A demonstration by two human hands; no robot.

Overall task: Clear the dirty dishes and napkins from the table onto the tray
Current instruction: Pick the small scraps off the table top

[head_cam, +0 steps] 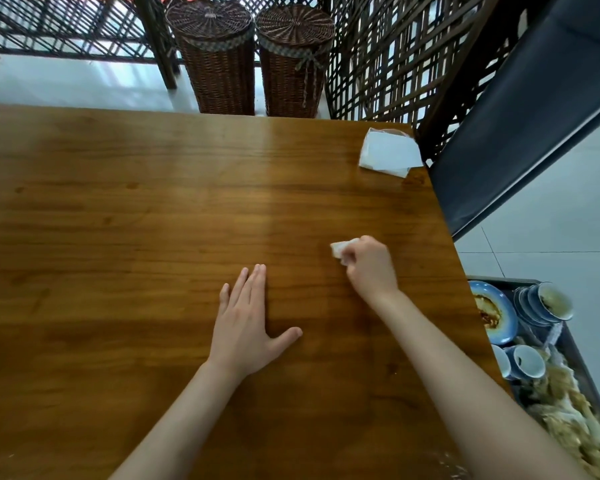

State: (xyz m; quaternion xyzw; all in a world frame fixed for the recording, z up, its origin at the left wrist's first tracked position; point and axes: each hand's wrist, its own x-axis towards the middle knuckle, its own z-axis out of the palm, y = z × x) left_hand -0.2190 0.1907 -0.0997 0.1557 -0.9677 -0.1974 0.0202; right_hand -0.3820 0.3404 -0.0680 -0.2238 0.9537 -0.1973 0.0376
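While the crumpled napkin (340, 249) sits pinched in the right hand (371, 268) at about four o'clock on the table (118, 202), likely for carrying to the tray (582, 372) at three o'clock, the left hand (248, 327) lies flat with straight fingers, seemingly bracing. One stack of clean napkins (388, 152) remains at one o'clock. Two wicker baskets (253, 60) stand at twelve; one plate (492, 311) and several cups (529, 363) fill the tray.
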